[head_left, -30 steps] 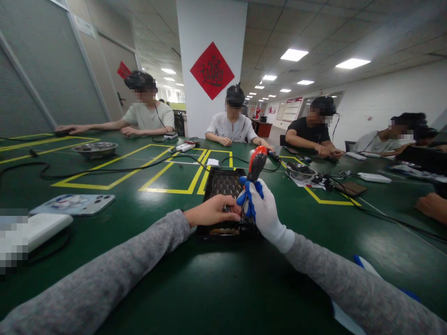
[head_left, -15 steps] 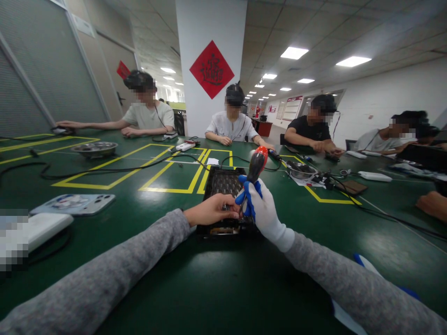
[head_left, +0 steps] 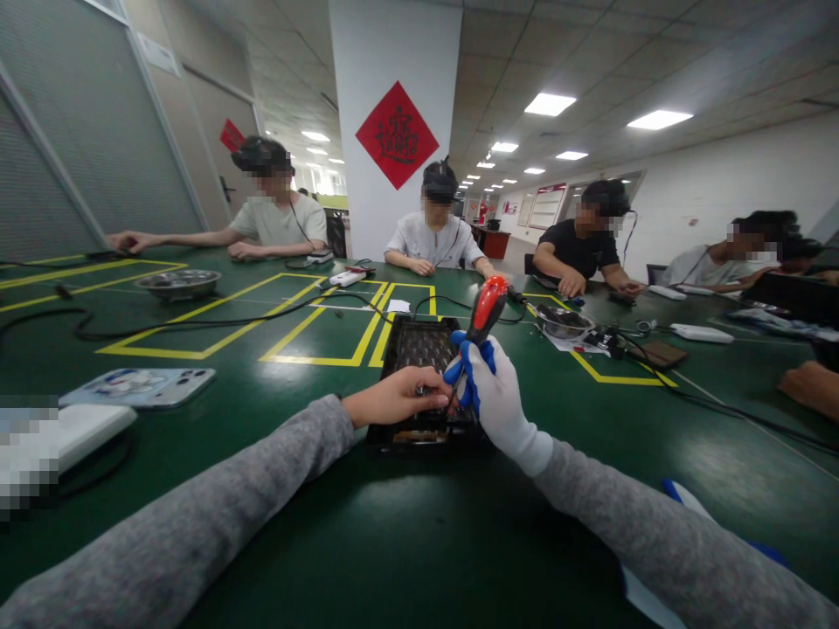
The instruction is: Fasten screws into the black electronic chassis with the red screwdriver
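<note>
A screwdriver (head_left: 490, 306) with a red and black handle stands tilted in my right hand (head_left: 495, 389), which wears a white and blue glove closed round the lower handle. Its shaft points down into a black tray-like casing (head_left: 423, 345) with a patterned inside, lying on the green table. My bare left hand (head_left: 397, 395) reaches over the casing, fingertips pinched together by the shaft's lower end. What they hold there, if anything, is hidden. A brownish strip (head_left: 419, 436) shows at the casing's near end.
On the left lie a phone (head_left: 141, 384) and a white device (head_left: 72, 445). Metal bowls stand at far left (head_left: 178, 281) and right (head_left: 565, 320). Black cables (head_left: 262, 307) cross the table. A spare glove (head_left: 655, 598) lies under my right forearm. Several people sit opposite.
The screwdriver's handle has turned a little, showing more red, and its top leans slightly more to the right. My left hand stays almost where it was.
</note>
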Demonstrator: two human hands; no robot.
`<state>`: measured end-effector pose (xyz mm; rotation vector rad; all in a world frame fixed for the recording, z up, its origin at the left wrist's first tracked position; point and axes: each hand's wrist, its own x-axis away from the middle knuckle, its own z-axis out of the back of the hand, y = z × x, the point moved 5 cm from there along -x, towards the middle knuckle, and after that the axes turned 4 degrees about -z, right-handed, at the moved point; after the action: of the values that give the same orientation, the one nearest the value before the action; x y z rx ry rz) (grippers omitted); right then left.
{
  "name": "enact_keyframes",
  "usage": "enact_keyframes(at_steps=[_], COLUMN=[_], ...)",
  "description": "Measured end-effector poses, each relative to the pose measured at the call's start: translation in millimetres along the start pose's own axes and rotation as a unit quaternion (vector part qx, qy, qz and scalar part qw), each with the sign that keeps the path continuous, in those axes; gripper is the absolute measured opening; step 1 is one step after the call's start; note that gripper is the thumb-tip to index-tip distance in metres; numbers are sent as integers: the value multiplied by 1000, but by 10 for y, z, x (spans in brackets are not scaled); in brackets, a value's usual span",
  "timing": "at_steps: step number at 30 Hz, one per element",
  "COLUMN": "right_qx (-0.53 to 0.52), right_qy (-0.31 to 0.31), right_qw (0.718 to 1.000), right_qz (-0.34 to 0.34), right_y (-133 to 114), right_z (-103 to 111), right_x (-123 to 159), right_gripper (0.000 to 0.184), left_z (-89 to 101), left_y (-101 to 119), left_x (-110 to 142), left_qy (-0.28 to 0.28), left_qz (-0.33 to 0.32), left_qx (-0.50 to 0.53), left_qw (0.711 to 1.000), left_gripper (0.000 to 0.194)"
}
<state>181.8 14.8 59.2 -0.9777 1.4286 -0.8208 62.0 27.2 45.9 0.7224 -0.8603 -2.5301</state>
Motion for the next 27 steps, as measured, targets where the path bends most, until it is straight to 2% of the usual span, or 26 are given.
enact_keyframes(at_steps=[4, 5, 8, 10, 12, 14, 16, 18, 19, 20, 22, 23, 27], right_qx=[-33, -39, -44, -58, -64, -41, 31, 166, 260, 368, 580, 608, 643], right_qy=[21, 13, -8, 10, 44, 72, 71, 16, -36, -82, -130, -134, -148], right_qw=[999, 999, 999, 998, 997, 996, 997, 985, 964, 924, 799, 776, 742], right_qz=[-11, -13, 7, 12, 11, 12, 1, -33, -49, -63, -95, -106, -119], right_y=[-237, -315, -557, -667, -738, -791, -801, -702, -602, -469, -146, 1, 440], right_z=[-12, -29, -62, -35, 26, 107, 188, 243, 252, 268, 343, 374, 363], right_x=[-55, -70, -105, -126, -153, -205, -301, -436, -500, -552, -614, -627, -569], right_gripper=[33, 33, 33, 33, 34, 33, 33, 43, 48, 51, 53, 52, 43], left_z=[58, 98, 306, 477, 636, 730, 753, 693, 665, 639, 589, 565, 491], left_y=[294, 377, 528, 464, 253, -58, -385, -659, -723, -754, -746, -723, -639], left_x=[-55, -64, -12, 118, 327, 557, 767, 915, 962, 995, 1018, 1017, 987], left_qy=[33, 64, 208, 309, 397, 416, 372, 254, 227, 207, 185, 177, 146], left_qz=[10, 14, 34, 62, 114, 202, 306, 409, 422, 433, 442, 446, 453], left_qx=[-1, -17, -80, -99, -133, -194, -252, -289, -291, -297, -313, -324, -360], left_qw=[999, 998, 974, 944, 901, 865, 839, 827, 828, 826, 820, 815, 802], left_gripper=[30, 34, 39, 41, 41, 40, 40, 42, 42, 43, 44, 44, 46])
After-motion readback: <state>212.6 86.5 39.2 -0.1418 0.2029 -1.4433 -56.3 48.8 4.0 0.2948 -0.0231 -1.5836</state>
